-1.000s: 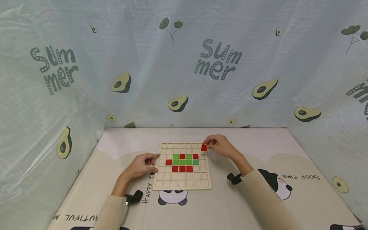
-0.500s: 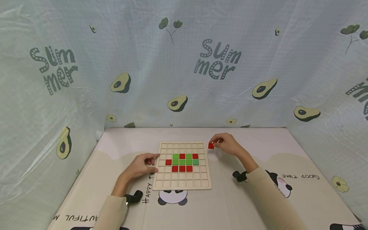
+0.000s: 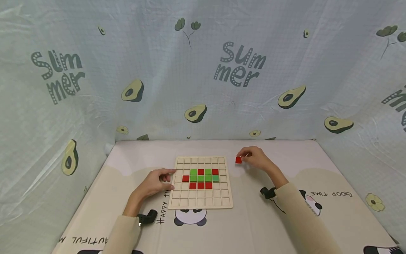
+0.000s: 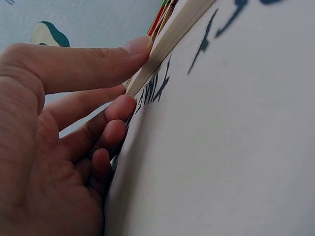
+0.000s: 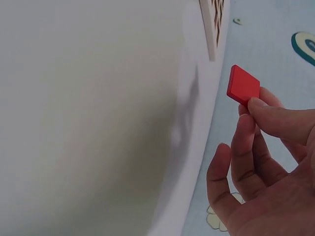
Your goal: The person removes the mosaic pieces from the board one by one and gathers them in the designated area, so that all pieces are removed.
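A square wooden grid board (image 3: 201, 202) lies on the table, with several red tiles (image 3: 201, 185) and several green tiles (image 3: 201, 178) in its middle cells. One teal-green tile (image 3: 215, 178) ends the middle row on the right. My left hand (image 3: 156, 183) touches the board's left edge with extended thumb and index finger; its other fingers are bent. In the left wrist view the thumb tip (image 4: 140, 48) presses on the board's edge. Beyond the board's upper right corner, my right hand (image 3: 257, 159) pinches a red tile (image 5: 243, 86) between thumb and fingers, held above the table.
A patterned cloth (image 3: 247, 218) with pandas and lettering covers the table. Hanging sheets with avocado prints (image 3: 195, 113) close off the back and both sides. A black wrist camera (image 3: 147, 216) sits at the left wrist, another camera (image 3: 268, 192) at the right.
My right hand has carried the red tile rightward, from over the board's upper right corner to outside the board. The left hand and the tiles on the board have stayed put.
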`<state>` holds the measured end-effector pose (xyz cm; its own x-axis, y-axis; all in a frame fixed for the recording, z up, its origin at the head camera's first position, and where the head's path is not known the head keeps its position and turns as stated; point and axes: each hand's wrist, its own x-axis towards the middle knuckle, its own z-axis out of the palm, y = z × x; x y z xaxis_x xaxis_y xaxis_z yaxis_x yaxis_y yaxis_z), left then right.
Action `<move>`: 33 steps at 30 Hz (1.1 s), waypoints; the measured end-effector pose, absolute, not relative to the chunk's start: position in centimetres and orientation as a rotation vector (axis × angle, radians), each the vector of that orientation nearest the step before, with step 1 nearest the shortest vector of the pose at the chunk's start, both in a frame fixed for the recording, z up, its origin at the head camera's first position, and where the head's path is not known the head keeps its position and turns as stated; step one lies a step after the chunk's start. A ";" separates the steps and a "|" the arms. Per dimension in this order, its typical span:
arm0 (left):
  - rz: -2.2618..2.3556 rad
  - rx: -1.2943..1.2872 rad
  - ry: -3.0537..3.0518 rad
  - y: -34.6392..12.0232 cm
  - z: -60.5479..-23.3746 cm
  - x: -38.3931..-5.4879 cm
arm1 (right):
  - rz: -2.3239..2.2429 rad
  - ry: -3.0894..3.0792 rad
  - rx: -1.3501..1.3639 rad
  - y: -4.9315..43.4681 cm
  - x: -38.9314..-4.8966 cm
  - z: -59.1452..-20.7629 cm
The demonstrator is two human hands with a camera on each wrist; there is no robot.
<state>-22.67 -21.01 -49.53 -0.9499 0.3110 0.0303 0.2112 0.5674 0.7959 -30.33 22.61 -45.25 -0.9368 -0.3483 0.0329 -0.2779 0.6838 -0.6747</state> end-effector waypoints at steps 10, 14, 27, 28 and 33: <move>1.337 0.425 2.680 -21.0 -49.7 -22.6 | -1.030 2.800 -0.491 23.4 -31.0 -46.5; 1.340 0.424 2.682 -21.0 -49.6 -22.6 | -1.041 2.786 -0.454 23.6 -31.1 -46.9; 1.325 0.409 2.692 -20.9 -49.4 -22.7 | -1.002 2.779 -0.413 23.5 -31.3 -47.1; 1.324 0.406 2.693 -20.9 -49.4 -22.7 | -1.001 2.776 -0.411 23.6 -31.3 -47.1; 1.316 0.411 2.693 -20.8 -49.3 -22.6 | -1.002 2.736 -0.399 23.6 -31.3 -47.3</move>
